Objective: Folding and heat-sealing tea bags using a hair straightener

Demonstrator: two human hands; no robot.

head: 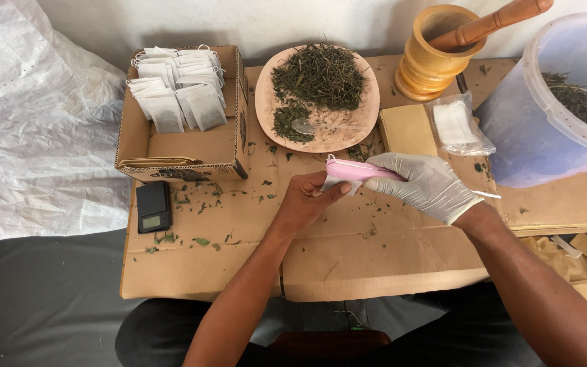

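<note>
A slim pink plastic clamp-like tool [358, 170] lies between both hands above the middle of the flat brown cardboard work surface [375, 258]. The right hand [429, 185], in a pale grey glove, is closed around the tool's right end, fingers curled over the top. The bare left hand [307, 200] is loosely curled, its fingertips pinching a small white paper sachet [334, 185] at the tool's left end, just under the pink jaws; how much of the sachet sits inside the tool cannot be told. The tool's long axis runs nearly left to right, tilted slightly, its working tip pointing left toward the left hand.

To the upper left stands an open brown cardboard box [171, 146] with dark print along its front edge, holding a stack of filled white sachets [178, 88]. Below it lies a small black pocket scale [153, 206]. A round pink plate [266, 112] of dried green herb sits just beyond the hands. Right of it lie a tan rectangular packet [407, 129] and a clear plastic bag of white pieces [458, 124]. Farther back stand a wooden mortar with pestle [436, 51] and a translucent plastic bucket [545, 129].
</note>
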